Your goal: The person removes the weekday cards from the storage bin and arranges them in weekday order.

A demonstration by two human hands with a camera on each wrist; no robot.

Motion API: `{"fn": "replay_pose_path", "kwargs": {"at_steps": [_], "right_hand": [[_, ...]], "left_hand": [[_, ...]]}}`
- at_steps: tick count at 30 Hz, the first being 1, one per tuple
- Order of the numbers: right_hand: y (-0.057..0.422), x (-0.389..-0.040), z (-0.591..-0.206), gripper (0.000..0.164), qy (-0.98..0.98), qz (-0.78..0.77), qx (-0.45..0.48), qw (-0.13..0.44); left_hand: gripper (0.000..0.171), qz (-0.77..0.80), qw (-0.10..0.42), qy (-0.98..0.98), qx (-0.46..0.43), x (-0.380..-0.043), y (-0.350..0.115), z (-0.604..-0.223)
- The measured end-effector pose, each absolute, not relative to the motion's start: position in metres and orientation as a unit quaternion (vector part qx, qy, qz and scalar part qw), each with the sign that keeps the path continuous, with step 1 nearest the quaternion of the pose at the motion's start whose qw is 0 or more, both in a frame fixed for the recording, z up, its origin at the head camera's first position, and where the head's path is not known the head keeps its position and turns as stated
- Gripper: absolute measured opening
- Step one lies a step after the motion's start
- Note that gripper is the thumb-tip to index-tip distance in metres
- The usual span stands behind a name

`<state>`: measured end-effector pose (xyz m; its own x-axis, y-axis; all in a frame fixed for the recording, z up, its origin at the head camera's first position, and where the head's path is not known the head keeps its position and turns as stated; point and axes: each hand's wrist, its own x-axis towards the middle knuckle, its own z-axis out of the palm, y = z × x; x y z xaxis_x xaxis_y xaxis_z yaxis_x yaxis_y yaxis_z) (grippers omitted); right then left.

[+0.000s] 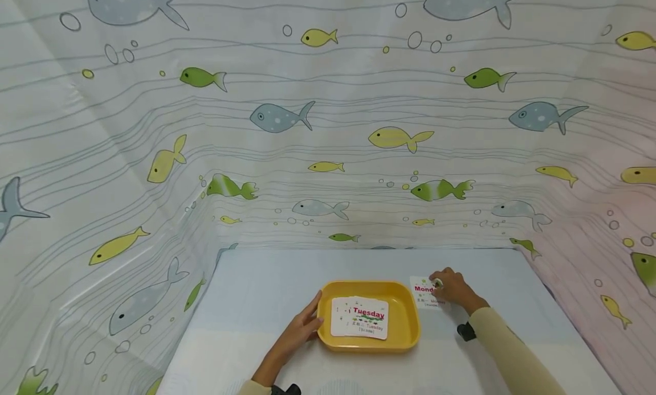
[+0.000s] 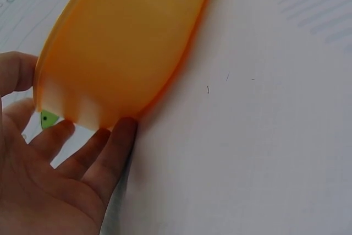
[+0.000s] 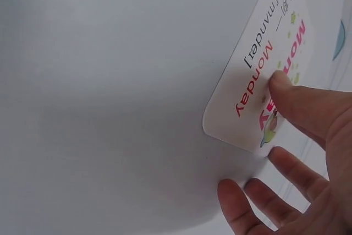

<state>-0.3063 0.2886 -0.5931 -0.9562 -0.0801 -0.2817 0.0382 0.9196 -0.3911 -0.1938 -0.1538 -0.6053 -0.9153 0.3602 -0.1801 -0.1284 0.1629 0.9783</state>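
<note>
A yellow tray [image 1: 405,309] stands on the table, holding several white word cards with the "Tuesday" card [image 1: 370,318] on top. My left hand [image 1: 302,326] rests at the tray's left end. In the left wrist view its spread fingertips [image 2: 124,136] touch the outer wall. To the right of the tray, my right hand [image 1: 453,289] pinches the right part of a white "Monday" card [image 1: 422,298]. The right wrist view shows the thumb on the card's printed face [image 3: 253,89]; the index finger is mostly hidden behind the thumb, and the other fingers reach past the card's edge.
The pale table [image 1: 266,270] runs back to a curtain [image 1: 359,110] printed with fish, which also closes off both sides. Dark straps sit at both wrists. The Monday card lies close beside the tray's right rim.
</note>
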Motion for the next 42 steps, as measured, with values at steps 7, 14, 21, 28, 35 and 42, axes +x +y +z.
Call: {"fn": "replay_pose_path", "kwargs": {"at_steps": [7, 14, 21, 28, 35, 42], "right_hand": [[0.287, -0.301, -0.587, 0.045, 0.968, -0.204, -0.014, 0.144], [0.289, -0.300, -0.586, 0.053, 0.973, -0.186, -0.028, 0.136], [0.294, -0.300, -0.580, 0.063, 0.974, -0.189, -0.040, 0.123], [0.291, -0.289, -0.582, 0.069, 0.964, -0.231, -0.045, 0.121], [0.288, -0.282, -0.573, 0.055, 0.962, -0.256, -0.058, 0.078], [0.282, -0.281, -0.559, 0.042, 0.949, -0.303, -0.080, 0.044]], "left_hand": [[0.065, 0.631, 0.180, 0.748, 0.100, -0.194, -0.154, -0.602], [0.065, 0.631, 0.175, 0.747, 0.113, -0.196, -0.155, -0.603], [0.065, 0.620, 0.161, 0.757, 0.124, -0.206, -0.150, -0.598], [0.065, 0.624, 0.181, 0.753, 0.100, -0.197, -0.152, -0.605], [0.066, 0.633, 0.177, 0.747, 0.103, -0.190, -0.154, -0.607], [0.066, 0.628, 0.168, 0.753, 0.104, -0.190, -0.153, -0.603]]}}
